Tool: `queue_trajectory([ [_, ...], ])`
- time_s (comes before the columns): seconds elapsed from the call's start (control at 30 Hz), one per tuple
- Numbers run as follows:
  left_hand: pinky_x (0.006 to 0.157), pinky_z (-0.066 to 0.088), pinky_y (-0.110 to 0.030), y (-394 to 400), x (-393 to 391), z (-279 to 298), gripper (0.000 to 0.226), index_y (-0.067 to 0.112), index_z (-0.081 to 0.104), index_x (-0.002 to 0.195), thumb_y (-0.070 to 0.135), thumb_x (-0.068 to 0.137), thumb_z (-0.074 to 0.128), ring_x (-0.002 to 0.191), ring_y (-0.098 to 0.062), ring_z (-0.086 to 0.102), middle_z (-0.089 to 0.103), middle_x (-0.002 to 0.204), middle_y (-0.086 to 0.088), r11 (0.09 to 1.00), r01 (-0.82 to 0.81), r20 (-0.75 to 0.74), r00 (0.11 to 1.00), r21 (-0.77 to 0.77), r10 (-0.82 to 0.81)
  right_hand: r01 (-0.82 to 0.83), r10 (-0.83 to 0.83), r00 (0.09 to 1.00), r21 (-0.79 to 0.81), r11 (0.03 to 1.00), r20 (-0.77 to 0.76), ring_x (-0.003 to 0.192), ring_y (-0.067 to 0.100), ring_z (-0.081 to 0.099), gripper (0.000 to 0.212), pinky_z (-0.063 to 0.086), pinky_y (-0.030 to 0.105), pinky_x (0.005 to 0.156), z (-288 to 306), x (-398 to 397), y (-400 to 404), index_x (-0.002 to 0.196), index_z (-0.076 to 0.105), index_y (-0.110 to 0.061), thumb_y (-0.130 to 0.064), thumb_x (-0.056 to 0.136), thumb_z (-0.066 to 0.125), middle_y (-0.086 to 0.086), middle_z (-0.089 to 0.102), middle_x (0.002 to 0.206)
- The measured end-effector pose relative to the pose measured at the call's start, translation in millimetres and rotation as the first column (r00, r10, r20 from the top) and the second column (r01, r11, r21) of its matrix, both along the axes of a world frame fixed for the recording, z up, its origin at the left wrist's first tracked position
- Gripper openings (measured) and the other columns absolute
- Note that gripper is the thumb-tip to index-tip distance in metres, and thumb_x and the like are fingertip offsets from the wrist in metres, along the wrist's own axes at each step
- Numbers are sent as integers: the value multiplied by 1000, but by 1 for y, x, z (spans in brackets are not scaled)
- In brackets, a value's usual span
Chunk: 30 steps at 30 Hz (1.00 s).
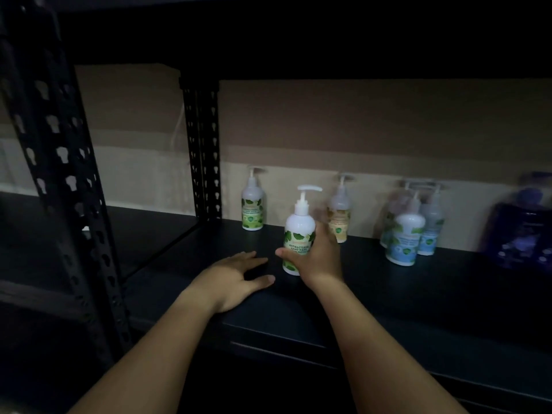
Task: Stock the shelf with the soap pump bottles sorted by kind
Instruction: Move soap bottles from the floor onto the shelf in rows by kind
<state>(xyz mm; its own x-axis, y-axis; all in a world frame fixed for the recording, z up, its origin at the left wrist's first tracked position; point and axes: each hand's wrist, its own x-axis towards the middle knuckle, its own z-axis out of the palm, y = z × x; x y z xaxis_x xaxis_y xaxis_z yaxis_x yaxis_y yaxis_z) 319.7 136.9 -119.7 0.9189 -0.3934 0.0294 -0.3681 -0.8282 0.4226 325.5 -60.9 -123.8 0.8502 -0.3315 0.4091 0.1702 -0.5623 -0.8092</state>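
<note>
My right hand (pixel 316 258) grips a white pump bottle with a green leaf label (pixel 298 231), standing upright on the dark shelf (pixel 418 294). My left hand (pixel 239 279) rests flat on the shelf just left of it, fingers spread. A second green-label bottle (pixel 252 204) stands at the back by the wall. A yellow-label bottle (pixel 339 213) stands behind my right hand. Further right is a cluster of blue-label bottles (pixel 403 237). A dark blue bottle (pixel 522 225) is at the far right, blurred.
A black perforated upright (pixel 203 150) stands at the shelf's back left, and a larger one (pixel 56 162) is in the near left. Another shelf board hangs overhead. A beige wall runs behind the bottles. The scene is dim.
</note>
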Motion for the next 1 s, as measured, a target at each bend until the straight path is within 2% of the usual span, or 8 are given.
queue_trajectory([
  [0.2,123,17,-31,-3,4,-6,65,46,42,153,71,94,51,156,-6,16,24,167,21,998,-39,41,998,-55,41,6,-4,998,-35,999,56,111,29,62,85,54,43,92,-4,53,22,129,52,-18,-37,59,98,10,61,123],
  [0.3,122,14,-26,-2,9,-11,65,44,42,154,70,95,51,156,-4,14,24,167,20,997,-24,48,998,-70,27,17,-15,999,-64,998,38,114,30,59,90,48,35,89,-3,74,29,133,52,-12,-36,60,98,12,59,125],
  [0.4,123,13,-25,-1,14,-15,66,43,43,154,69,94,54,156,-3,15,26,167,19,995,-15,65,998,-94,21,33,-33,999,-77,996,3,112,31,59,80,41,31,82,-2,93,30,123,56,-8,-35,61,98,15,60,121],
  [0.53,126,14,-26,0,20,-20,65,43,43,153,69,94,54,156,-2,15,27,167,19,994,-17,88,996,-110,27,65,-65,998,-103,993,-3,111,33,59,80,47,36,86,-2,112,35,120,57,-7,-36,58,99,16,60,121],
  [1.0,127,13,-27,-3,34,-21,66,40,40,156,67,97,51,157,-2,11,24,169,17,991,-40,89,995,-130,52,64,-62,998,-105,992,25,110,34,61,85,51,39,86,-4,133,41,125,53,-10,-34,58,99,15,61,120],
])
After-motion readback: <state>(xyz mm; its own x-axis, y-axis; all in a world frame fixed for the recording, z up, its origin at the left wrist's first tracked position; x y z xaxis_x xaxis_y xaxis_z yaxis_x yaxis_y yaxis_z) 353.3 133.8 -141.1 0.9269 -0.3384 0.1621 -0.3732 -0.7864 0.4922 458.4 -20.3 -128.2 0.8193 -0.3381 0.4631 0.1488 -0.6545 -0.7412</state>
